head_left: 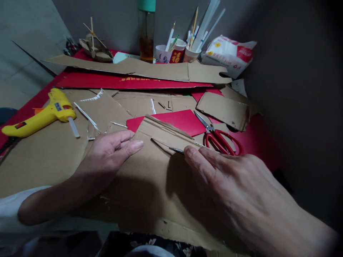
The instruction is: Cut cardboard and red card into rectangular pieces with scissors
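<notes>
Along the far side of the counter, from where I stand behind the person, are one lidded bottle of brown liquid, three cups of pens and sticks, one white-and-red packet and one small brown model with crossed sticks. In front of them, one long cardboard strip lies over one long red panel. To the left is one yellow glue gun, a pale stick jutting from its nozzle. Nearest the person lies the thing being worked, a broad cardboard sheet, between the two hands. The left hand has a narrow grip on its left edge, thumb on top. The right hand pinches one slim metal blade, its tip beside one dark slit in the sheet; the fingers hide its other end. Just beyond that hand, crowding it, lies one pair of red-handled scissors, partly hidden by the knuckles. Past the sheet lie one flat red card and, farther right, one bent cardboard piece.
</notes>
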